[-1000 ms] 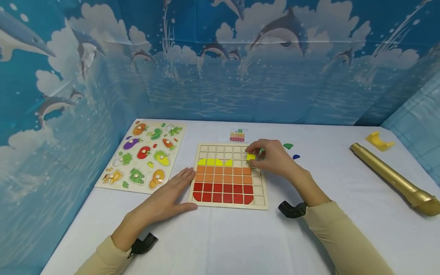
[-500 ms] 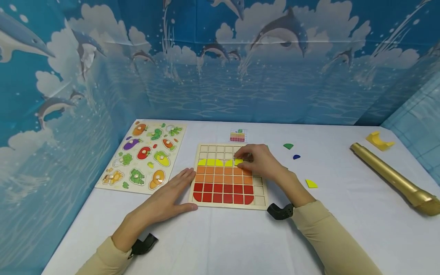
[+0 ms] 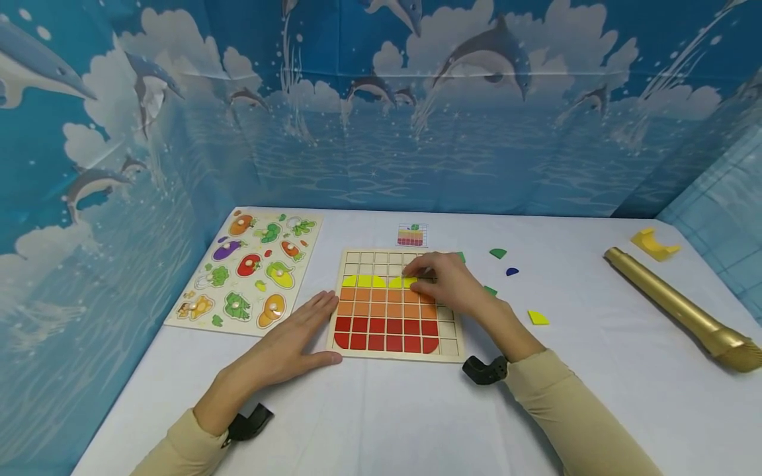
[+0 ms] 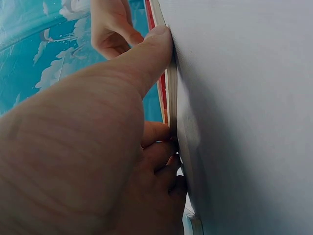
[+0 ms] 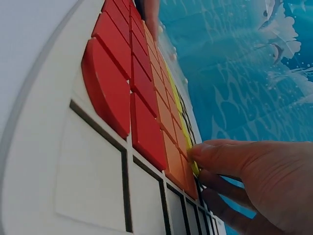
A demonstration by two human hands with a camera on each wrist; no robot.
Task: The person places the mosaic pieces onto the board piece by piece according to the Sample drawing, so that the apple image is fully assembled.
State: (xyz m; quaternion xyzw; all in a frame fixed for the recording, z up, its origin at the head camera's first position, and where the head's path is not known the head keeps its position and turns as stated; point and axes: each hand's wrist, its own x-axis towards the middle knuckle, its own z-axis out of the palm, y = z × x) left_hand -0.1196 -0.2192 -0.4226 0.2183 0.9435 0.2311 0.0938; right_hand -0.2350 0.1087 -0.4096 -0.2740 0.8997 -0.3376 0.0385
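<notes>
A wooden grid board (image 3: pixel 450 328) lies on the white table, with rows of red tiles (image 3: pixel 385 334), orange tiles (image 3: pixel 378 302) and a partial row of yellow tiles above them. At the right end of that yellow row, my right hand (image 3: pixel 450 283) pinches a yellow tile (image 3: pixel 408 282) between thumb and fingers, low over the grid. The right wrist view has the thumb (image 5: pixel 215 155) against the yellow edge; the fingertips are partly hidden. My left hand (image 3: pixel 284 348) rests along the board's left edge, fingers straight, thumb near the lower left corner.
Right of the board lie a yellow quarter-round piece (image 3: pixel 538 318), green pieces (image 3: pixel 498 253) and a blue half-round (image 3: pixel 512 272). A pattern card (image 3: pixel 412 235) sits behind it. Leftward is a vegetable puzzle (image 3: pixel 244 277); far right, a gold microphone-like object (image 3: pixel 678 307) and yellow holder (image 3: pixel 655 244).
My right hand has moved left and slightly toward me, carrying the yellow tile to the yellow row. The yellow quarter-round, hidden behind the arm before, now shows. My left hand stays put.
</notes>
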